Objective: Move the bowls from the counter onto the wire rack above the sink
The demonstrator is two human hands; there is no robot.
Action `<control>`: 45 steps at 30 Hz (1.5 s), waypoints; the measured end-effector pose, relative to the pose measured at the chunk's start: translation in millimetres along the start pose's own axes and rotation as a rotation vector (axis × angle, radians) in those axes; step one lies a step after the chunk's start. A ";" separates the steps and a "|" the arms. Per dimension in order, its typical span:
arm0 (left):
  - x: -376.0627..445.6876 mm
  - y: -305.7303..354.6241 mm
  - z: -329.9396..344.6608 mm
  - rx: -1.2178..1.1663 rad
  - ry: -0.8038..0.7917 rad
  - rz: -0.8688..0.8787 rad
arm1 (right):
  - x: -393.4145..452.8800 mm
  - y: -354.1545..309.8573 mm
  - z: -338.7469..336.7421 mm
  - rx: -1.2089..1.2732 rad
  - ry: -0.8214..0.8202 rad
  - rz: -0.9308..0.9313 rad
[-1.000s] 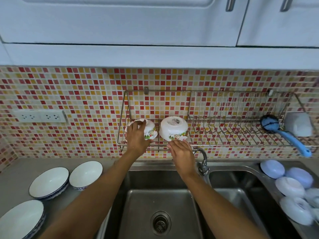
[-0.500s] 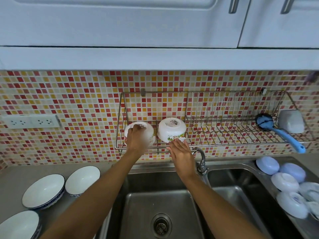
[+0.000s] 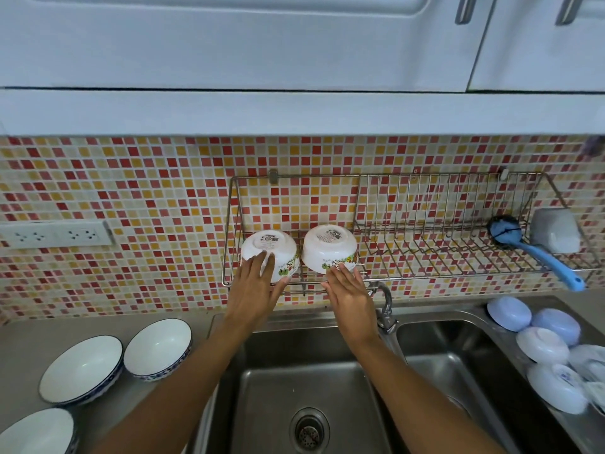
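Note:
Two white bowls with cartoon prints sit upside down at the left end of the wire rack (image 3: 425, 273). My left hand (image 3: 255, 283) lies flat, fingers spread, against the front of the left bowl (image 3: 275, 244). Fingertips of my right hand (image 3: 350, 293) touch the lower rim of the right bowl (image 3: 330, 244); the hand is flat and grips nothing. On the counter at the left stand three white bowls with blue rims: one (image 3: 160, 347), a larger one (image 3: 82, 368), and one cut off by the frame corner (image 3: 36, 432).
A blue dish brush (image 3: 537, 250) and a grey cup (image 3: 553, 229) occupy the rack's right end. The tap (image 3: 386, 306) stands below the rack between two sink basins (image 3: 294, 388). Several pale blue and white bowls (image 3: 540, 345) lie upside down at the right. A wall socket (image 3: 55, 234) is at left.
My left hand has let go of the left bowl and flattened against its front. The bowl now rests upside down on the rack. My right hand stays at the right bowl's rim.

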State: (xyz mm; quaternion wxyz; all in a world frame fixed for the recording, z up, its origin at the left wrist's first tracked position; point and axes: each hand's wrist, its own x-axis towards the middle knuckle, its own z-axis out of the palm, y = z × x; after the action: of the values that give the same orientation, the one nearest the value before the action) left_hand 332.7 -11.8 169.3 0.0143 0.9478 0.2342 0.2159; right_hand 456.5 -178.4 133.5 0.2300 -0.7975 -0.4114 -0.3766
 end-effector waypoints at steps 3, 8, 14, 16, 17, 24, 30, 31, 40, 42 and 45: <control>6.8 0.5 -0.8 0.035 -0.112 -0.001 | -1.5 -1.9 -1.1 -0.006 -0.016 0.007; 9.6 0.2 -0.2 0.066 -0.159 0.015 | -14.9 -8.5 0.1 0.033 -0.027 0.039; 7.4 -2.4 -0.1 0.063 -0.158 0.050 | -13.0 -17.9 -7.5 0.068 -0.081 0.126; 10.7 -3.1 -0.8 0.036 -0.192 0.054 | -13.3 -16.1 -8.3 0.077 -0.094 0.130; 12.0 -3.2 -1.5 0.032 -0.214 0.054 | -13.7 -15.2 -8.5 0.078 -0.098 0.133; 8.5 -0.6 -5.8 0.051 -0.195 0.030 | -13.5 -14.5 -12.2 0.091 -0.149 0.138; -14.3 4.4 4.0 0.099 -0.090 0.002 | -17.3 -12.8 -13.9 0.065 -0.198 0.101; -19.9 4.2 5.2 0.111 -0.085 0.005 | -17.6 -12.6 -14.8 0.057 -0.207 0.092; -39.2 9.7 -2.0 0.139 -0.121 -0.047 | -25.3 -13.1 -19.2 0.047 -0.291 0.078; -47.4 8.9 0.5 0.129 -0.102 -0.039 | -30.1 -15.2 -18.1 0.107 -0.316 0.121; -71.9 3.8 7.6 0.085 -0.087 -0.055 | -47.9 -24.9 -15.6 0.217 -0.332 0.179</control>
State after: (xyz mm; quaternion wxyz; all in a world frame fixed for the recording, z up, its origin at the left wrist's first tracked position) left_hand 280.2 -47.0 134.0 -0.0100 0.9492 0.2684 0.1638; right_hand 411.4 -198.3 106.6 0.2761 -0.8524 -0.4095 -0.1720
